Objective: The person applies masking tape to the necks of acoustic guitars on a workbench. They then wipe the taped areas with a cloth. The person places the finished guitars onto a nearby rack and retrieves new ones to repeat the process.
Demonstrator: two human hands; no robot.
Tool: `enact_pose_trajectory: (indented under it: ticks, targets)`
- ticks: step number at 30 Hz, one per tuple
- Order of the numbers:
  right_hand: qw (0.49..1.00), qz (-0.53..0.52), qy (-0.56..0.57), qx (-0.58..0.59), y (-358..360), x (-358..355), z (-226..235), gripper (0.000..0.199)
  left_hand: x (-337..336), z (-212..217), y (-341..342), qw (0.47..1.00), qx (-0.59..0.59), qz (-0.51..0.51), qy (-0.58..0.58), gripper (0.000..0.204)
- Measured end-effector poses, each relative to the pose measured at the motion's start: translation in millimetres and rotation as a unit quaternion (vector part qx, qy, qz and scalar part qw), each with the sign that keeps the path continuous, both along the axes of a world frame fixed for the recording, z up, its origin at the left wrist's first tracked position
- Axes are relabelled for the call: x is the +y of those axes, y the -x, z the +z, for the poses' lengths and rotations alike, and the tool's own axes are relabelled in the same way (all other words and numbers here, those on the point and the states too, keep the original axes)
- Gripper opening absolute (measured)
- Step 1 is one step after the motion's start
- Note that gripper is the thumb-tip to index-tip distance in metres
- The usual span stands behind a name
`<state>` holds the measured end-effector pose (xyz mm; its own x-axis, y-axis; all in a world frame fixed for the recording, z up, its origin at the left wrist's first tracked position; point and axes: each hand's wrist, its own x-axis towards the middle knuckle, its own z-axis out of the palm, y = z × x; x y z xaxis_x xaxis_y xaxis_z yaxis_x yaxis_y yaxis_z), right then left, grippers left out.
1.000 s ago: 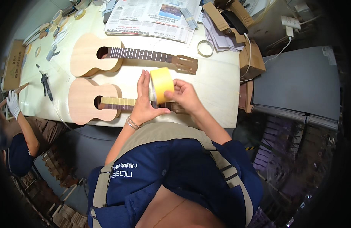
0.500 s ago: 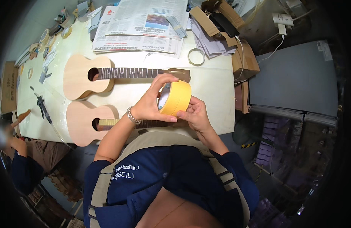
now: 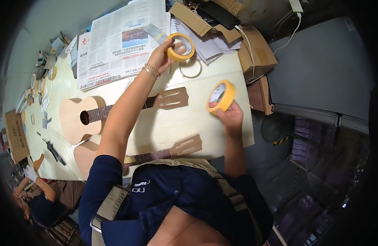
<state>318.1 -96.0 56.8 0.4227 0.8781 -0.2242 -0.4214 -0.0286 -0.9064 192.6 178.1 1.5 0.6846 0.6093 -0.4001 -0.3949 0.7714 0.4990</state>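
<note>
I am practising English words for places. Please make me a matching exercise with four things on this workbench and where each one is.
Things:
1. far tape roll
2. near tape roll
3. newspaper
4. thin empty ring

Places:
A. spread at the table's far side
B. lying flat beside the left hand
C. in the right hand
D. in the left hand, above the table

Pairs: 1-D, 2-C, 3-A, 4-B

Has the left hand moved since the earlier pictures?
Yes. The left hand went away from the body, past the guitar headstock to the newspaper, gripping a yellow tape roll.
</note>
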Motion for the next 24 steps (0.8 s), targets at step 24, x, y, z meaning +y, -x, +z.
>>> enact_pose_trajectory:
  ticks: [24]
  targets:
    - [0.74,0.068,-0.155,-0.651,100.9,-0.6,26.3,0.033,-208.9,137.4,149.3,0.951,0.14,-0.04,-0.271,0.034]
